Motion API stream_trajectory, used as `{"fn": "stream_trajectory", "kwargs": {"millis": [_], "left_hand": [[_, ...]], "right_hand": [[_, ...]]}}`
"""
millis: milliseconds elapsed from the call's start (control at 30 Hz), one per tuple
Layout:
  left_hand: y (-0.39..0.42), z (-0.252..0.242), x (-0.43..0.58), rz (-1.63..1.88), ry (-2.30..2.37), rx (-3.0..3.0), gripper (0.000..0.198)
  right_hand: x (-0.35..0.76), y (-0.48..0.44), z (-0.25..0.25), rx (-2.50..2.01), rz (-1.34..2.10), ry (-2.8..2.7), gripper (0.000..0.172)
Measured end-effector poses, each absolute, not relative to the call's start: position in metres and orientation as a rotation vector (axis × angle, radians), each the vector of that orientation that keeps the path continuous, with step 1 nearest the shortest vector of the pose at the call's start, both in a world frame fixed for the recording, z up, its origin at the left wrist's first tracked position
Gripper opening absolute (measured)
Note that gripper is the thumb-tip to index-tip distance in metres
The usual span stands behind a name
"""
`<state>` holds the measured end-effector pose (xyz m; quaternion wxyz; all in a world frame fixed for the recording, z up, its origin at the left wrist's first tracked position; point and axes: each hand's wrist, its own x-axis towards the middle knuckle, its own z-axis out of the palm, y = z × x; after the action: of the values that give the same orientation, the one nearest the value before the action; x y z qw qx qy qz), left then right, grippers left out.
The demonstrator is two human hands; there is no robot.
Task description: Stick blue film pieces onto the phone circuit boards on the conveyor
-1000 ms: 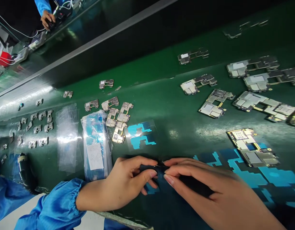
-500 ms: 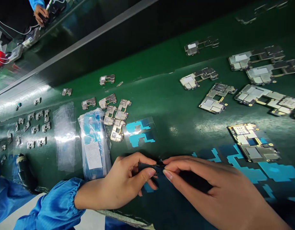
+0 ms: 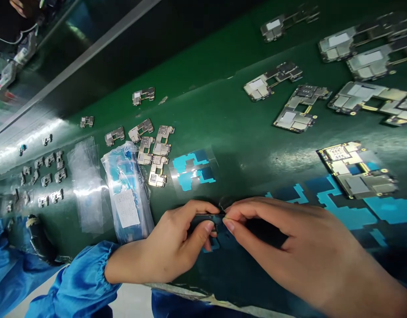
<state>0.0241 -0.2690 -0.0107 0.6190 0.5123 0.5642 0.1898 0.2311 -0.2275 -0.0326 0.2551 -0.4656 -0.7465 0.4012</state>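
My left hand and my right hand meet near the front edge of the green belt. Both pinch a small dark flat piece between thumb and fingertips, held just above the belt. Its far end is hidden under my right fingers. A bit of blue film shows beneath it. A transparent sheet with blue cut-out shapes lies just beyond my hands. A circuit board rests on blue film to the right.
Several circuit boards lie at the back right, small boards in a cluster at centre left. A plastic bag of blue film sheets and clear sleeves lie to the left. Another person's station is at top left.
The view has tilted so everything sits higher in frame. My hands stay pinched together on the dark piece, with the fingertips drawn slightly closer.
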Motion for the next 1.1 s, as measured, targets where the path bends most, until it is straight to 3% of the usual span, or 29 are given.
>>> {"fn": "stream_trajectory", "kwargs": {"millis": [500, 1100], "left_hand": [[-0.2668, -0.0112, 0.0256, 0.394, 1.409, 1.275, 0.029], [-0.2671, -0.0047, 0.0295, 0.355, 1.381, 1.216, 0.026]], "right_hand": [[0.2275, -0.2266, -0.0301, -1.274, 1.247, -1.911, 0.019], [0.2277, -0.2273, -0.0300, -1.210, 1.171, -1.988, 0.021]]}}
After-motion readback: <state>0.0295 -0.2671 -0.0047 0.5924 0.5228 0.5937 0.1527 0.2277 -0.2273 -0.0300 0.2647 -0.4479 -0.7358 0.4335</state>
